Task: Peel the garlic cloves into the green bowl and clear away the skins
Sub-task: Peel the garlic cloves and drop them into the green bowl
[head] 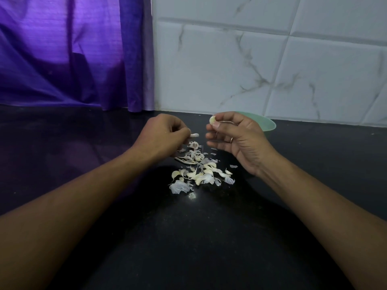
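A purple curtain [62, 49] hangs at the far left, its hem at the back of the black counter [62, 153].

The left hand [165, 135] reaches in with its back up and wrist low, fingers curled down. The fingertips pinch a flake [194, 135] of skin, held just above the heap. Likely this is so it can fall with the rest and not scatter.

The skins [201, 170] lie in a loose pile on the counter between the two forearms, near the person. One pile should make the clearing-up easy.

The right hand [236, 141] is raised higher, palm turned inward to the left. Thumb and forefinger grip a pale clove [212, 120] at its tip, and the other fingers are loosely bent beneath. A ring [231, 140] shows on one finger. The clove looks mostly bare, though I cannot tell if any skin remains on its hidden side.

The green bowl [268, 124] stands right behind this hand, against the marble-tiled wall [272, 59], a short reach for dropping the clove in. Its inside is hidden, so its contents cannot be judged.
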{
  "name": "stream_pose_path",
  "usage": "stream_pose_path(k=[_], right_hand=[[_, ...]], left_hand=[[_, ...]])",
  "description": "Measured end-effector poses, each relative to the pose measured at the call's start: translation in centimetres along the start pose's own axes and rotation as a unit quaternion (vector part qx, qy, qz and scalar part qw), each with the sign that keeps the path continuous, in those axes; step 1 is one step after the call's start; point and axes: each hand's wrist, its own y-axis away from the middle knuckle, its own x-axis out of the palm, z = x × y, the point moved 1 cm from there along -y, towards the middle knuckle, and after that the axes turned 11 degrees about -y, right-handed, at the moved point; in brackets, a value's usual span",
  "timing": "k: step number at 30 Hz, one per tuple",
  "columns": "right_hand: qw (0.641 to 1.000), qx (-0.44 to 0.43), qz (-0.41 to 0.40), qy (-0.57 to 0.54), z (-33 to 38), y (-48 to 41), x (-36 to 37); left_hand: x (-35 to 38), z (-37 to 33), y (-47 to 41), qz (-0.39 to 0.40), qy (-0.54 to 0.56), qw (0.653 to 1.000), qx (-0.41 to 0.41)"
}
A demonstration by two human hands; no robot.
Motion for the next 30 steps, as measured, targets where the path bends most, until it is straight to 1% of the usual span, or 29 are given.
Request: stream_pose_path(k=[6,11,12,16,19,25,30], right_hand=[[0.999,0.007,0.001,0.048,-0.2,0.2,-0.1],[0.997,0.006,0.003,0.072,-0.3,0.3,-0.2],[0.997,0.005,0.003,0.077,-0.4,0.3,-0.2],[0.995,-0.001,0.015,0.097,-0.5,0.3,-0.1],[0.994,-0.004,0.032,0.103,-0.5,0.4,-0.1],[0.995,-0.007,0.027,0.099,-0.4,0.3,-0.2],[0.995,-0.006,0.033,0.092,-0.3,0.3,-0.1]], left_hand=[[-0.2,0.1,0.0,-0.018,-0.028,0.999,0.041],[-0.1,0.5,-0.2,-0.006,-0.01,0.999,0.044],[0.0,0.5,-0.2,-0.001,0.006,0.999,0.046],[0.0,-0.2,0.0,0.031,0.126,0.99,0.063],[0.1,-0.5,0.1,0.053,0.142,0.986,0.075],[0.2,-0.6,0.1,0.106,0.186,0.976,0.049],[0.0,-0.7,0.3,0.133,0.215,0.967,0.03]])
